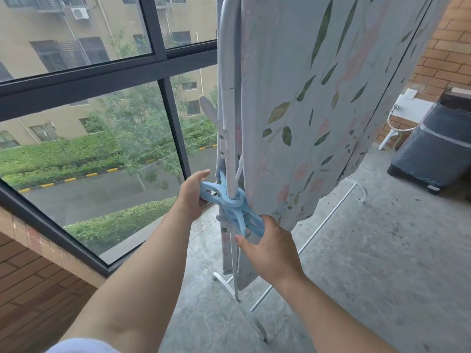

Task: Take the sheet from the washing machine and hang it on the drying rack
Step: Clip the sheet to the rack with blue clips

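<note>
The floral sheet (318,98) is out of the washing machine (438,149) and draped over the drying rack (230,164), hanging down to just above the floor. What seems left is pinning it at this end. Two big blue pegs cross at the rack's white upright. The left hand (192,197) grips the handles of the upper peg (207,192) with its fingers curled round them, and the right hand (270,248) holds the handles of the lower peg (252,225) between thumb and fingers. To do this well, I would squeeze one peg at a time and check that its jaws take in both the tube and the sheet's edge, not the tube alone. Then I would release slowly so it bites without sliding down. Whether cloth is caught in the jaws now cannot be told.
</note>
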Tool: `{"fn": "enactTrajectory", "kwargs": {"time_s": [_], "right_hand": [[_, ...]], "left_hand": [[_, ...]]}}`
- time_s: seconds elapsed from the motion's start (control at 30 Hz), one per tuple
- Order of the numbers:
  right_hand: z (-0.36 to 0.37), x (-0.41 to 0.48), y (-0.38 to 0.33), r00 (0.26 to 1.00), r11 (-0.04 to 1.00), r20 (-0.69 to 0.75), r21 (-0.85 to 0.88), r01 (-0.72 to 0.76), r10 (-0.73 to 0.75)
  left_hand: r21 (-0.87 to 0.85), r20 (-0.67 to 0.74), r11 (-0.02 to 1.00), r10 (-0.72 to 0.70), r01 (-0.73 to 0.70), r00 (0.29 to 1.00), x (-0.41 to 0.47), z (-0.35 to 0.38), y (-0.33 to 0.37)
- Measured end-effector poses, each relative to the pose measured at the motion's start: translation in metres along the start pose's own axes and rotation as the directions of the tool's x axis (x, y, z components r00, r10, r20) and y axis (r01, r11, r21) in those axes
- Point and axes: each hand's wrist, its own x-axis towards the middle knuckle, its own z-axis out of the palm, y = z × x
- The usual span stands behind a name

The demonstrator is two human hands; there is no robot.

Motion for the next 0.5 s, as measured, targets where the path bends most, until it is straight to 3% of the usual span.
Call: {"fn": "enactTrajectory", "kwargs": {"time_s": [0.17,0.5], "right_hand": [[-0.005,0.001,0.006,0.999,0.999,-0.026,0.02,0.039,-0.039],[-0.002,-0.004,0.013,0.994,0.995,-0.05,0.021,0.093,-0.092]], "left_hand": [[0.042,0.125,0.998,0.039,-0.045,0.991,-0.007,0.007,0.001],[0.078,0.058,0.993,0.084,-0.088,0.995,-0.002,0.003,0.006]]}}
